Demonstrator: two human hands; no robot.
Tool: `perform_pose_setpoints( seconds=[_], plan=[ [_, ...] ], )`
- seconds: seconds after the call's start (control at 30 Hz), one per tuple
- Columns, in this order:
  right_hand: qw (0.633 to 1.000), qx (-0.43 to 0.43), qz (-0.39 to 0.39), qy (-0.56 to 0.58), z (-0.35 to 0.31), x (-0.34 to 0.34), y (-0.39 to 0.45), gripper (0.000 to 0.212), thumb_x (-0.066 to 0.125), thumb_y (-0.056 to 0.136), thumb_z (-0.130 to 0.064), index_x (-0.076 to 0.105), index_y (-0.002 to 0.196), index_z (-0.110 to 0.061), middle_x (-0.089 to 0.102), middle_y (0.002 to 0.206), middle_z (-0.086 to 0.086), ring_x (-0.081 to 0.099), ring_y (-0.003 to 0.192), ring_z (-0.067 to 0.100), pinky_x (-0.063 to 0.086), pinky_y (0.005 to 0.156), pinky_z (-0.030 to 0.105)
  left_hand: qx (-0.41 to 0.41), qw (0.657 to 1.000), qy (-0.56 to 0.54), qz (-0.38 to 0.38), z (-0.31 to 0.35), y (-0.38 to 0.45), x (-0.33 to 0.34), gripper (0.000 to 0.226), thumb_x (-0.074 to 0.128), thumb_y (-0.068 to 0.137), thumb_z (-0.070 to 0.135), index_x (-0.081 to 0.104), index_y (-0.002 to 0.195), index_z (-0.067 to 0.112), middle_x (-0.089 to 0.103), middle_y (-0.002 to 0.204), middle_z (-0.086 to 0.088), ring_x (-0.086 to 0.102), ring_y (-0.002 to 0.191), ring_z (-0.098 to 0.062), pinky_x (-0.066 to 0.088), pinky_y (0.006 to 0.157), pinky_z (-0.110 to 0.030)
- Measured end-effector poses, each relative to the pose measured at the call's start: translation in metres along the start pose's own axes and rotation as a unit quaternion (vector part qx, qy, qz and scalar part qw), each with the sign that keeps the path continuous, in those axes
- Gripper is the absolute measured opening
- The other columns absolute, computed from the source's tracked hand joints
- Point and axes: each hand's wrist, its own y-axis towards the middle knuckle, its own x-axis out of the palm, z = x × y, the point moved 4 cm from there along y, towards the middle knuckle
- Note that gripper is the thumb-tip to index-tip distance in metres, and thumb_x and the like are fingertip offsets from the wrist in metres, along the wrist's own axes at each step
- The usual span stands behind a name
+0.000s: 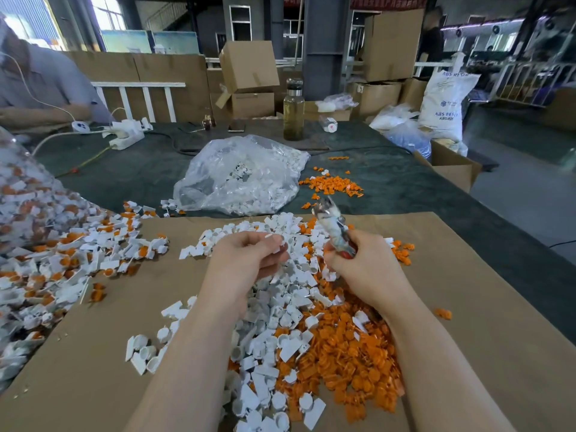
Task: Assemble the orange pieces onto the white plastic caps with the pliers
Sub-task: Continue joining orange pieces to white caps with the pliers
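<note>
Reaching forward over the worktop (pixel 405 182), both forearms ran side by side above a sheet of brown cardboard (pixel 467 307), and the hands met over the far end of the heap. The left hand (pixel 246 260) was turned palm-up, fingers curled loosely inward, pinching a white cap (pixel 276 243) between thumb and fingertips; the cap's thin edge lay roughly level, pointing toward the other hand. The right hand (pixel 363 266) was closed in a fist round the red handles of the pliers (pixel 332 227). The tool's long axis slanted up and away, its head tipped toward the far left; the head was blurred, so whether its jaws were apart or together I could not tell.

Below the wrists lay a mixed heap: white caps (pixel 280 307) mostly on the left and centre, orange pieces (pixel 358 353) massed on the right. Caps already carrying orange pieces (pixel 78 260) spread along the left edge of the cardboard. Beyond the cardboard sat a clear plastic bag of white parts (pixel 243 176), with a small scatter of orange parts (pixel 333 185) just beside it on the right. Farther back stood a glass bottle (pixel 293 110), upright.
</note>
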Motion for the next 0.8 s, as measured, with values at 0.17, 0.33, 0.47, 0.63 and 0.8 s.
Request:
perform_pose_setpoints(
  seconds=[0.17,0.33,0.47,0.63,0.8],
  plan=[
    [0.992,-0.05,0.026,0.116,-0.011,-0.001,-0.004,0.012,0.067,0.088,-0.015,0.069,0.096,-0.025,0.067,0.075,-0.016,0.062,0.068,0.001,0.05,0.059,0.016,0.027,0.999,-0.008,0.018,0.0,-0.005,0.012,0.008,0.079,0.081,0.011,0.072,0.081,0.009,0.074,0.069,-0.005,0.071,0.062,-0.013,0.059,0.06,-0.022],
    [0.986,-0.064,0.056,0.144,-0.014,0.002,-0.004,0.015,0.07,0.087,-0.02,0.065,0.099,-0.029,0.064,0.076,-0.015,0.056,0.065,-0.002,0.043,0.063,0.021,0.035,0.999,-0.01,0.032,0.001,-0.01,0.018,0.008,0.078,0.082,0.004,0.072,0.084,0.009,0.076,0.072,-0.008,0.074,0.066,-0.016,0.06,0.062,-0.021],
    [0.987,-0.076,0.075,0.122,-0.016,0.003,-0.004,0.01,0.071,0.086,-0.023,0.065,0.092,-0.027,0.065,0.076,-0.014,0.061,0.07,0.0,0.047,0.062,0.023,0.064,0.997,0.018,0.044,0.004,-0.012,0.021,0.013,0.075,0.082,0.0,0.073,0.08,0.013,0.075,0.069,-0.003,0.075,0.069,-0.017,0.059,0.062,-0.019],
    [0.989,-0.094,0.075,0.084,-0.018,0.007,-0.004,0.013,0.072,0.086,-0.022,0.063,0.095,-0.026,0.062,0.079,-0.02,0.059,0.076,-0.004,0.039,0.062,0.008,0.125,0.985,0.105,0.058,0.008,-0.016,0.023,0.013,0.078,0.08,0.011,0.076,0.08,0.024,0.075,0.069,0.005,0.074,0.071,-0.011,0.058,0.072,-0.026],
    [0.99,-0.081,0.111,0.032,-0.017,0.006,-0.003,0.019,0.072,0.084,-0.028,0.054,0.089,-0.029,0.056,0.076,-0.019,0.052,0.07,-0.002,0.033,0.059,0.017,0.195,0.958,0.203,0.063,0.014,-0.022,0.03,0.008,0.076,0.084,0.024,0.077,0.08,0.032,0.072,0.068,0.019,0.067,0.068,0.004,0.048,0.062,-0.006]
  ],
)
